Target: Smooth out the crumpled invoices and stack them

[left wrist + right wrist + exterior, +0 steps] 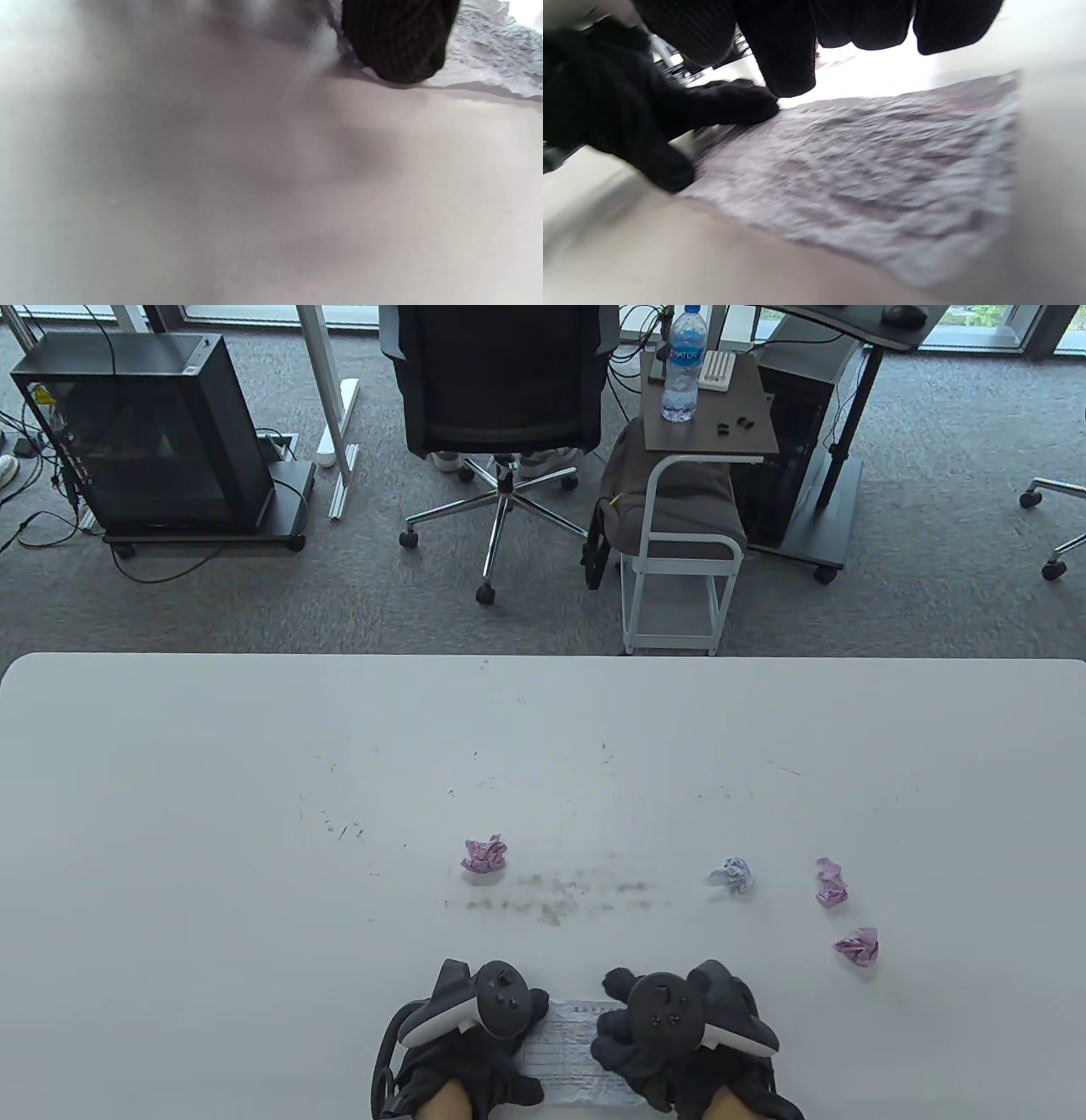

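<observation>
A flattened white invoice [567,1052] lies at the table's near edge between my two hands. My left hand [475,1035] presses its left side and my right hand [666,1039] rests over its right side. In the right wrist view the wrinkled invoice [874,178] lies flat, the left hand's fingers [729,106] press its far edge, and the right hand's fingers [793,55] hang just above it. The left wrist view shows one fingertip [398,42] on the invoice's edge [488,55]. Crumpled invoices lie further out: a pink ball [484,855], a white ball [734,875], and two pink balls [831,882] [857,946].
The white table [254,814] has grey scuff marks [560,895] in the middle. Beyond its far edge stand an office chair [501,390], a small side cart [687,517] with a water bottle [683,364], and a black computer case [153,432].
</observation>
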The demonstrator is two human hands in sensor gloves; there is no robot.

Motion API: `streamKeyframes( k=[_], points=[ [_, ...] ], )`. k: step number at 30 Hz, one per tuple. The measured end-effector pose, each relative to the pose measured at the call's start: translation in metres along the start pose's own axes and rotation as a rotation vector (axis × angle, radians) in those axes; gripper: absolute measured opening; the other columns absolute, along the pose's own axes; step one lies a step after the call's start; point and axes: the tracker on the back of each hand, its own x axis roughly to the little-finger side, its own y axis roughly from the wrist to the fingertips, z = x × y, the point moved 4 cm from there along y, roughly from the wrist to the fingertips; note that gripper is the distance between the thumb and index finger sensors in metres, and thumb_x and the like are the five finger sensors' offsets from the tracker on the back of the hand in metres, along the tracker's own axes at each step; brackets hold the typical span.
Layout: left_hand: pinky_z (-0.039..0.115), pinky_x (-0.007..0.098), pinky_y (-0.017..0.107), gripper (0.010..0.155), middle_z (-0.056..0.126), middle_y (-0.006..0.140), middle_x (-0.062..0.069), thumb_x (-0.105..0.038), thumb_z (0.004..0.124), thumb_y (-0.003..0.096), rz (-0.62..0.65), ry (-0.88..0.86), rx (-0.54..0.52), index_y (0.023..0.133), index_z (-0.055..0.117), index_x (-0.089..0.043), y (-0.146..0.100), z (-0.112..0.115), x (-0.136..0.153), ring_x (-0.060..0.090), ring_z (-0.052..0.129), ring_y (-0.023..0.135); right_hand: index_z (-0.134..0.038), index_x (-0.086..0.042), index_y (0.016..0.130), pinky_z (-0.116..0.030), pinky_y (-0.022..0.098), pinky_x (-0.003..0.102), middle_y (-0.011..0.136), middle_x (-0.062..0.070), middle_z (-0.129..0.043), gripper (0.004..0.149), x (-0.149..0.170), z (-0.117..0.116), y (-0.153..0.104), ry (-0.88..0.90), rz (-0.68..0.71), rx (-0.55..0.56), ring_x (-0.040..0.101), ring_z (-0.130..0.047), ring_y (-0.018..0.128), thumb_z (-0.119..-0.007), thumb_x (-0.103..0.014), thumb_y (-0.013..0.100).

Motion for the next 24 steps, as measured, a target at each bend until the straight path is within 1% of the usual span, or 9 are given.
streamKeyframes(
  k=[3, 5, 6, 7, 9, 12, 15, 21, 24],
  points=[
    [0.015, 0.074, 0.059, 0.088, -0.014, 0.103, 0.012, -0.047, 0.082, 0.0496, 0.002, 0.011, -0.004, 0.108, 0.017, -0.035, 0.000, 0.000, -0.001, 0.059, -0.014, 0.088, -0.076, -0.014, 0.088, -0.067, 0.057, 0.060, 0.107, 0.016, -0.059, 0.046, -0.029, -0.021, 0.010, -0.038, 0.138, -0.096, 0.041, -0.065, 0.089, -0.070, -0.046, 0.056],
    [0.014, 0.073, 0.059, 0.088, -0.014, 0.103, 0.011, -0.047, 0.083, 0.0497, 0.000, 0.002, 0.000, 0.108, 0.017, -0.036, 0.000, -0.001, 0.000, 0.058, -0.015, 0.088, -0.076, -0.015, 0.089, -0.068, 0.057, 0.059, 0.105, 0.015, -0.063, 0.046, -0.036, -0.033, 0.014, -0.057, 0.157, -0.159, 0.040, -0.068, 0.087, -0.070, -0.047, 0.056],
    [0.014, 0.073, 0.059, 0.088, -0.014, 0.103, 0.011, -0.047, 0.083, 0.0495, -0.001, 0.004, 0.000, 0.108, 0.017, -0.036, 0.000, -0.001, 0.000, 0.058, -0.015, 0.088, -0.076, -0.016, 0.089, -0.067, 0.057, 0.060, 0.105, 0.015, -0.064, 0.046, -0.036, -0.039, 0.015, -0.065, 0.149, -0.204, 0.040, -0.066, 0.087, -0.070, -0.047, 0.057],
    [0.015, 0.073, 0.059, 0.088, -0.014, 0.103, 0.011, -0.047, 0.082, 0.0496, -0.002, 0.007, 0.002, 0.108, 0.017, -0.036, 0.001, 0.000, 0.000, 0.058, -0.015, 0.088, -0.075, -0.016, 0.089, -0.063, 0.058, 0.059, 0.105, 0.012, -0.059, 0.046, -0.034, -0.041, 0.015, -0.073, 0.134, -0.224, 0.038, -0.061, 0.088, -0.069, -0.047, 0.057],
    [0.014, 0.073, 0.059, 0.089, -0.014, 0.102, 0.010, -0.047, 0.082, 0.0495, -0.006, 0.003, 0.005, 0.107, 0.016, -0.036, 0.001, -0.001, 0.000, 0.058, -0.015, 0.088, -0.077, -0.016, 0.087, -0.065, 0.058, 0.058, 0.101, 0.010, -0.066, 0.045, -0.030, -0.037, 0.015, -0.062, 0.121, -0.209, 0.037, -0.065, 0.084, -0.070, -0.048, 0.057],
    [0.014, 0.073, 0.059, 0.089, -0.014, 0.102, 0.010, -0.047, 0.082, 0.0493, -0.011, 0.004, 0.007, 0.107, 0.016, -0.037, 0.000, 0.000, -0.001, 0.058, -0.015, 0.088, -0.082, -0.017, 0.081, -0.067, 0.055, 0.059, 0.092, 0.010, -0.075, 0.041, -0.017, -0.033, 0.013, -0.026, 0.017, -0.271, 0.036, -0.074, 0.077, -0.069, -0.048, 0.057],
    [0.014, 0.073, 0.059, 0.089, -0.014, 0.102, 0.010, -0.048, 0.082, 0.0492, -0.012, 0.004, 0.005, 0.107, 0.016, -0.037, 0.000, 0.000, -0.001, 0.057, -0.015, 0.088, -0.086, -0.019, 0.076, -0.070, 0.051, 0.060, 0.085, 0.010, -0.082, 0.039, 0.008, -0.029, 0.007, 0.045, -0.158, -0.327, 0.035, -0.082, 0.070, -0.069, -0.049, 0.058],
    [0.014, 0.073, 0.060, 0.088, -0.015, 0.102, 0.010, -0.048, 0.082, 0.0490, -0.015, 0.006, 0.001, 0.107, 0.016, -0.037, 0.000, 0.000, -0.001, 0.057, -0.015, 0.088, -0.090, -0.019, 0.068, -0.074, 0.048, 0.058, 0.074, 0.009, -0.090, 0.038, 0.044, -0.023, -0.007, 0.090, -0.307, -0.327, 0.033, -0.088, 0.061, -0.069, -0.050, 0.058],
    [0.014, 0.072, 0.059, 0.088, -0.014, 0.102, 0.009, -0.048, 0.082, 0.0489, -0.013, 0.003, 0.001, 0.107, 0.016, -0.037, 0.000, 0.000, 0.000, 0.057, -0.015, 0.088, -0.091, -0.019, 0.065, -0.075, 0.047, 0.057, 0.071, 0.009, -0.092, 0.038, 0.055, -0.021, -0.011, 0.111, -0.352, -0.319, 0.033, -0.090, 0.059, -0.069, -0.050, 0.058]
  ],
)
